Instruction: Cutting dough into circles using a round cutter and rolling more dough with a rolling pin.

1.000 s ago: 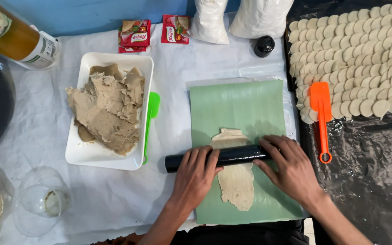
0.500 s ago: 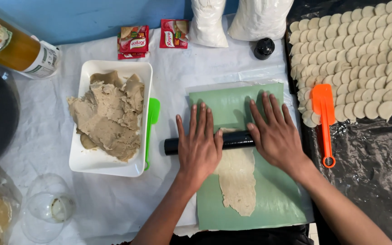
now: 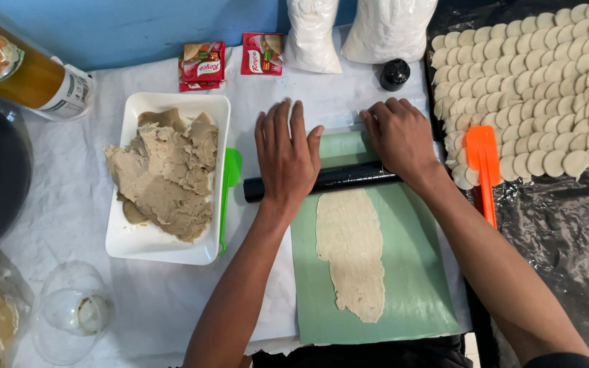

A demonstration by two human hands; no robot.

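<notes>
We have the black rolling pin (image 3: 322,181) lying across the far part of the green mat (image 3: 403,272), at the top end of the long flat strip of dough (image 3: 350,252) that stretches along the mat toward us. Our left hand (image 3: 286,155) lies flat on the left part of the pin with the fingers spread and straight, and our right hand (image 3: 399,138) covers the right part with the fingers bent a little over it; neither grip closes around the pin, both only press on it with the palm. To roll well here, we think the two palms should push with equal weight, so that the strip keeps the same thickness on both sides, and the pin should stay square to the strip and not run off the mat. The lower end of the strip looks uneven, so it probably needs more passes. Just left of the mat lies a green spatula (image 3: 228,191), touching the white rectangular dish (image 3: 172,247) that holds a heap of beige dough. To the right, an orange spatula (image 3: 483,163) lies at the edge of a black sheet (image 3: 560,225) with many small round dough discs (image 3: 540,82) in overlapping rows. On the far side of the white-covered tabletop (image 3: 83,197) are two red sachets (image 3: 230,61), two bags of white flour (image 3: 356,27) and a small black cap (image 3: 395,73).
</notes>
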